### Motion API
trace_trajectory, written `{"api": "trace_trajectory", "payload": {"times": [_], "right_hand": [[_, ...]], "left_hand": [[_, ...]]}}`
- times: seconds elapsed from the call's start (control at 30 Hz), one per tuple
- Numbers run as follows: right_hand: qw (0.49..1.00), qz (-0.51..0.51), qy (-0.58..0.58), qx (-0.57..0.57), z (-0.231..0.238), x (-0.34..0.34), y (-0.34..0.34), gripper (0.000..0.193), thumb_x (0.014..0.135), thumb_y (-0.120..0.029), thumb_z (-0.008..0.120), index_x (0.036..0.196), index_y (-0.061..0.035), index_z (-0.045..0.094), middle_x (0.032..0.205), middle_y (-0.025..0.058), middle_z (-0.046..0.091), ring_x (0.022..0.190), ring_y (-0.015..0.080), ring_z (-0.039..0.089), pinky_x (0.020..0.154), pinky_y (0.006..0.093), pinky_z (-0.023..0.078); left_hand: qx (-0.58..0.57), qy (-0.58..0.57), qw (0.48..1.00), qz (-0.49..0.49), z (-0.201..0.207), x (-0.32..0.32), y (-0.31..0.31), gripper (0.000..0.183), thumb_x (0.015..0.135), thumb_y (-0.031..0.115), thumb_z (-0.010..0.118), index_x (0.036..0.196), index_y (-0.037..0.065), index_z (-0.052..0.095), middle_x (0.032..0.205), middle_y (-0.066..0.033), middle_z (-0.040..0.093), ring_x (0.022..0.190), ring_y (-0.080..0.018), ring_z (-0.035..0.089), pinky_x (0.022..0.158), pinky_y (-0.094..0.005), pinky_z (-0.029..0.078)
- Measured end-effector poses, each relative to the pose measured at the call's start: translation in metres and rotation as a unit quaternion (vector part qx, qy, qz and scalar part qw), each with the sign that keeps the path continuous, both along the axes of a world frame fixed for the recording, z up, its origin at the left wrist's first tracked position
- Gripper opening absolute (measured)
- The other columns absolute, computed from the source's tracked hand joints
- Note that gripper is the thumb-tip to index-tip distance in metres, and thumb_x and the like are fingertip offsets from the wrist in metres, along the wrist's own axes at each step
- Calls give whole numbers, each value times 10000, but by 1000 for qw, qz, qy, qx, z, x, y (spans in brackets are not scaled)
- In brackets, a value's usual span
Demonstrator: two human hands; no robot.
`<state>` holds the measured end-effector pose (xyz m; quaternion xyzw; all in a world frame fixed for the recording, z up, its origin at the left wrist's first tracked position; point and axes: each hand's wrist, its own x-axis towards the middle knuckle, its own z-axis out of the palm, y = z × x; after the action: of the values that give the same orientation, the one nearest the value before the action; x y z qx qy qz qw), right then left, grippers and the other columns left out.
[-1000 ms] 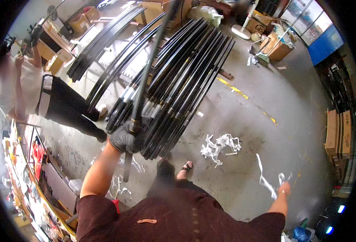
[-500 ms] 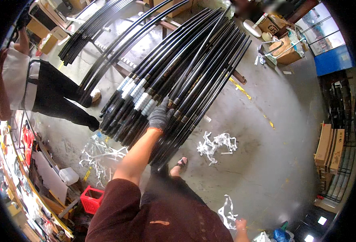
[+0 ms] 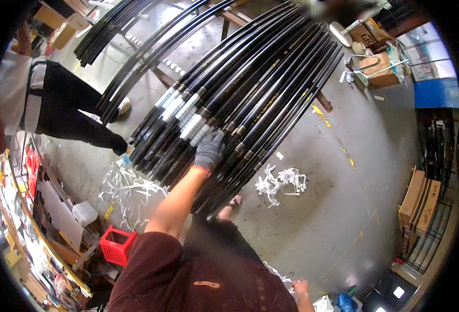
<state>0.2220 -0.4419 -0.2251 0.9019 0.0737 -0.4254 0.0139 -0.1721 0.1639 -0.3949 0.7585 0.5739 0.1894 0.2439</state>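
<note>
A big bundle of long black rods point(image 3: 271, 78), some with white wrapped sections point(image 3: 185, 112), lies slanted on a wooden rack above the concrete floor. My left hand point(image 3: 208, 151), in a grey glove, rests flat on the lower part of the bundle, fingers spread over the rods. My bare right hand point(image 3: 300, 286) hangs low at my side near the lower edge of the view, holding nothing that I can see. My dark red shirt fills the bottom of the view.
Another person point(image 3: 58, 109) in a white top and black trousers stands at the left. A second rod bundle point(image 3: 112, 28) lies beyond. White strip scraps point(image 3: 281, 182) litter the floor. A red crate point(image 3: 116, 244), a white jug point(image 3: 85, 212) and cardboard boxes point(image 3: 419, 203) stand around.
A second ago my left hand gripped one rod held upright. Now that hand lies on the stacked bundle. My right hand has dropped lower and the view has tilted toward the rack.
</note>
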Motion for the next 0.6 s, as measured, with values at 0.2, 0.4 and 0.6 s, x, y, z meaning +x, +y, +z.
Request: {"api": "trace_trajectory", "payload": {"times": [0.2, 0.4, 0.6], "right_hand": [[999, -30, -7, 13, -17, 5, 37, 129, 745, -84, 637, 758, 39, 601, 619, 125, 635, 518, 179, 608, 471, 320, 479], [998, 29, 48, -4, -28, 22, 63, 105, 755, -88, 620, 755, 14, 593, 633, 117, 628, 534, 177, 604, 459, 317, 458], [999, 16, 34, 38, -38, 36, 90, 77, 773, -70, 609, 765, -16, 555, 646, 112, 624, 522, 176, 591, 433, 323, 449]], "left_hand": [[-20, -21, 960, 279, 40, -92, -133, 300, 773, 256, 740, 918, 35, 598, 898, -179, 600, 873, -383, 562, 805, -465, 446], [-386, -520, 529, 548, -31, -125, -180, 334, 852, 328, 716, 1081, 111, 605, 967, -46, 635, 816, -234, 596, 702, -382, 504], [-321, -564, 569, 505, -28, -120, -179, 264, 898, 240, 666, 1092, 69, 616, 1006, -48, 655, 842, -180, 610, 718, -350, 514]]}}
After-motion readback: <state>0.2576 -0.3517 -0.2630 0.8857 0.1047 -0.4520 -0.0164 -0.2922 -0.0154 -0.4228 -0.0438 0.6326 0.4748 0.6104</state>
